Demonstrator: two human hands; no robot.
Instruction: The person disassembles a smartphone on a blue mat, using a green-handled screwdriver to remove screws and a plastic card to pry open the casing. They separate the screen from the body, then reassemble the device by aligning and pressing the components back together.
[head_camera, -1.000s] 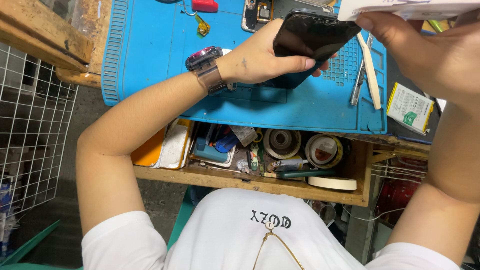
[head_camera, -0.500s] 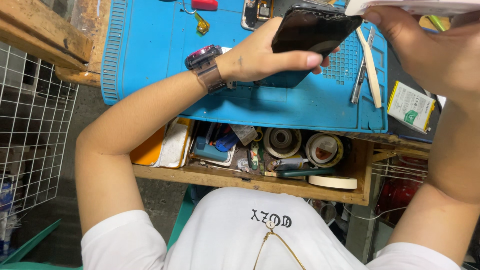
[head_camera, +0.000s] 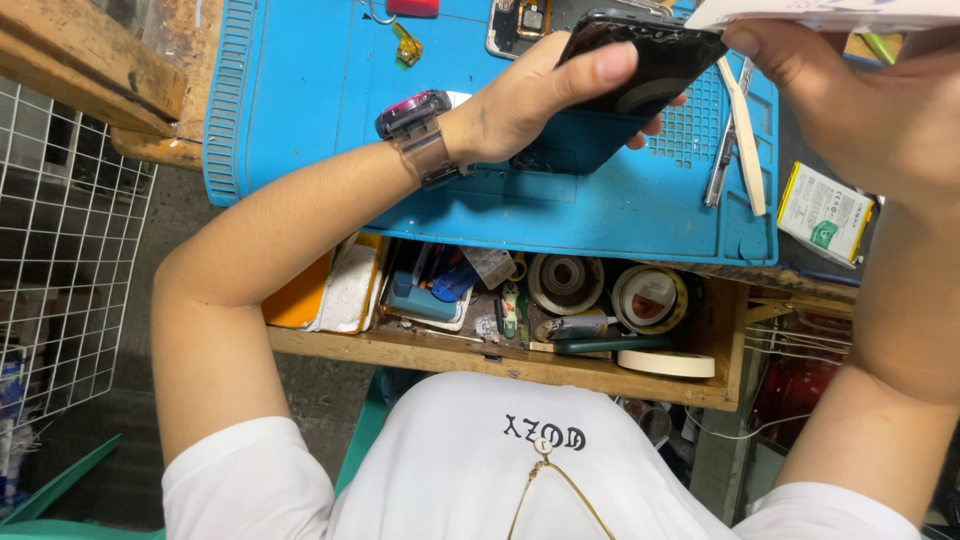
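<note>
While the left hand (head_camera: 530, 105) wraps its fingers (head_camera: 600, 70) round a black phone (head_camera: 650, 60), thumb across the glossy face and the other tips curling under the far edge, the phone hangs tilted just above the blue mat (head_camera: 300, 100). The right hand (head_camera: 870, 110) pinches a white card (head_camera: 830, 12) by its edge, thumb tip close to the phone's corner. Below the phone lie tweezers (head_camera: 715, 175) and a pale pry stick (head_camera: 745, 140); a battery (head_camera: 825, 212) rests off the mat's right edge. An opened phone body (head_camera: 520, 22) sits at the top. The table (head_camera: 90, 70) drawer (head_camera: 480, 355) shows 3 tape rolls (head_camera: 565, 282). This looks like phone repair, with card meeting phone; bringing them together calls for a steady left grip.
</note>
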